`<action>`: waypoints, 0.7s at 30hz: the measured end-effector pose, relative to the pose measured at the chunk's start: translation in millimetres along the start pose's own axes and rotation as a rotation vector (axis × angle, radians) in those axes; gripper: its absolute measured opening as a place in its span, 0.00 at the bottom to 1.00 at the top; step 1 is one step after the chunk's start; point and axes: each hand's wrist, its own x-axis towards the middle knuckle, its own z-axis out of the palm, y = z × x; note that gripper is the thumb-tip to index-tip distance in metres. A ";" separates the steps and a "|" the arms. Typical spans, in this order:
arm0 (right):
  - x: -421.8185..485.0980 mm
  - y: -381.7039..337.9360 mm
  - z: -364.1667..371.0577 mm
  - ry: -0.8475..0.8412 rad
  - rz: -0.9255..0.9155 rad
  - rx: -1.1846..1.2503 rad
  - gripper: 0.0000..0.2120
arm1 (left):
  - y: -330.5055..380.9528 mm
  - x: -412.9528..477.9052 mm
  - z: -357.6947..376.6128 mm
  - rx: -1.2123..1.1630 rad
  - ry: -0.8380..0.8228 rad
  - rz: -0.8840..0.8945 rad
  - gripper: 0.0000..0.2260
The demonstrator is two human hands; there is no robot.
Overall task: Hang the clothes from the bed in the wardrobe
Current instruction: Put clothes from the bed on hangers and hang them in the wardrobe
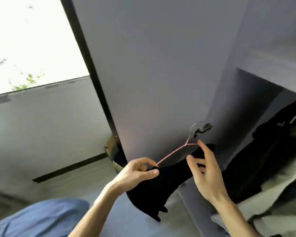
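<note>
A black garment (pixel 154 189) hangs on a thin pink hanger (pixel 173 152) with a metal hook (pixel 194 130), held up in front of the grey wardrobe door (pixel 152 74). My left hand (pixel 137 171) pinches the garment's shoulder and the hanger's left arm between thumb and fingers. My right hand (pixel 206 171) is spread, its fingers straight, with the index fingertip touching the hanger's right arm near the neck. Dark clothes (pixel 266 151) hang inside the open wardrobe at the right.
A bright window (pixel 29 43) fills the upper left, with a dark frame post (pixel 91 69) beside the wardrobe door. A black door hinge (pixel 203 128) sits behind the hook. Blue fabric (pixel 41 218) lies at the bottom left. Pale folded cloth (pixel 270 206) lies low in the wardrobe.
</note>
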 end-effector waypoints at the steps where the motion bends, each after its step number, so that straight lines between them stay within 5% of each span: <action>1: -1.6 -3.3 13.8 -0.086 -0.027 0.011 0.30 | -10.5 -21.1 -4.7 -0.018 0.025 -0.020 0.04; 6: -41.0 -5.8 93.9 -0.292 -0.193 -0.015 0.09 | -62.3 -148.5 -15.3 -0.127 0.169 -0.150 0.02; 16: -182.6 -66.5 234.8 -0.860 -0.577 0.067 0.07 | -95.5 -359.7 17.4 -0.237 0.753 -0.415 0.04; 21: -251.2 -90.4 283.8 -0.980 -0.780 0.108 0.08 | -110.8 -420.3 41.3 -0.191 1.078 -0.506 0.09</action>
